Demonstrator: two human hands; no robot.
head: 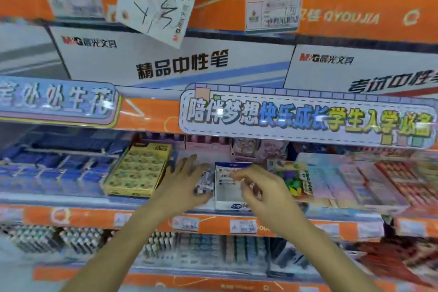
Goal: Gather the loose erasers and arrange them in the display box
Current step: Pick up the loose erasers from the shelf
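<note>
A small white and blue display box [227, 205] stands on the middle shelf, with a few erasers stacked at its back and its front part bare. Left of the box lie several loose erasers [204, 184] in a small pile. My left hand [182, 185] rests over that pile with its fingers curled around some of them. My right hand [258, 187] hovers over the box's right side with thumb and fingers pinched; the blur hides whether it holds an eraser.
A yellow box of erasers [136, 170] sits left of my left hand, blue packs [59, 168] further left. Colourful eraser packs [296, 180] and pink and red trays [379, 178] fill the shelf to the right. An orange shelf edge [213, 223] with price tags runs below.
</note>
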